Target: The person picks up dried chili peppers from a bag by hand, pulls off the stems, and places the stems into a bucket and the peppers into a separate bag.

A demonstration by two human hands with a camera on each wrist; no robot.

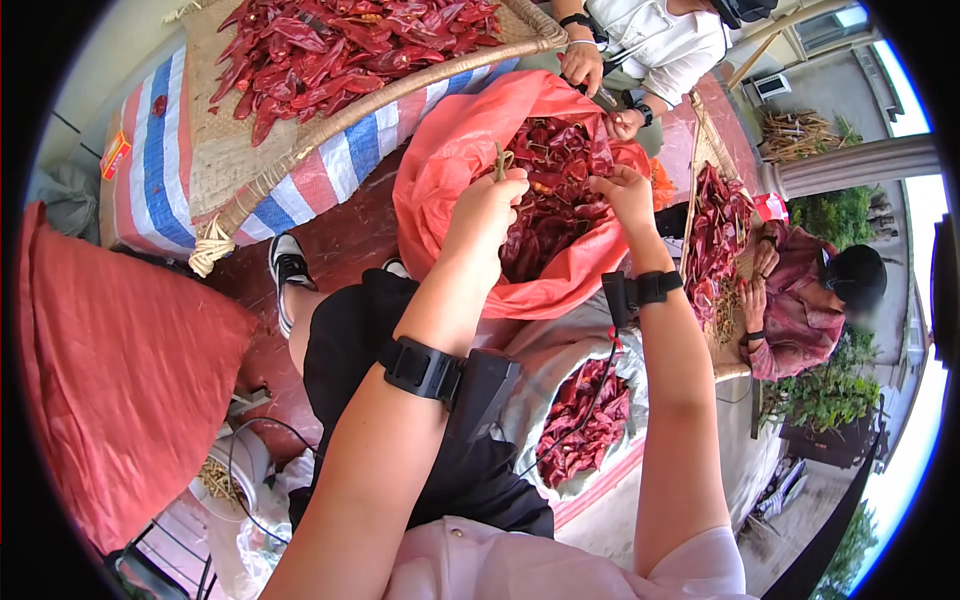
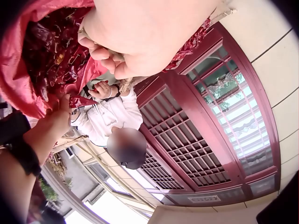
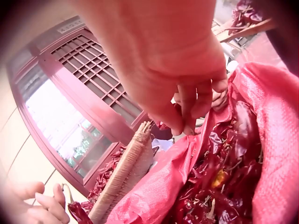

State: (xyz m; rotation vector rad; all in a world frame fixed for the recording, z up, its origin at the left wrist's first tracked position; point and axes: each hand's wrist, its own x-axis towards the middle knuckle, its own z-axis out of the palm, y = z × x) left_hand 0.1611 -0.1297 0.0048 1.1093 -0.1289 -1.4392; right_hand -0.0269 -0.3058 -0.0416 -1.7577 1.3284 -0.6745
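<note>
A pink woven sack (image 1: 425,190) full of dried red chilies (image 1: 545,230) stands in front of me, its mouth open. Above its left side my left hand (image 1: 485,215) has its fingers curled round pale green chili stems (image 1: 502,160) that poke out at the top. One dried chili with a curved stem (image 3: 78,212) shows beside that hand's fingers in the right wrist view. My right hand (image 1: 630,200) is over the right side of the sack, thumb and fingers pinched together. At those fingertips a red chili (image 2: 82,101) sticks out in the left wrist view.
A woven tray (image 1: 330,120) heaped with chilies lies on a striped cloth at upper left. Opposite, a person in white (image 1: 650,50) has both hands near the sack. Another person (image 1: 800,300) works at a second tray on the right. A smaller chili sack (image 1: 585,420) stands below.
</note>
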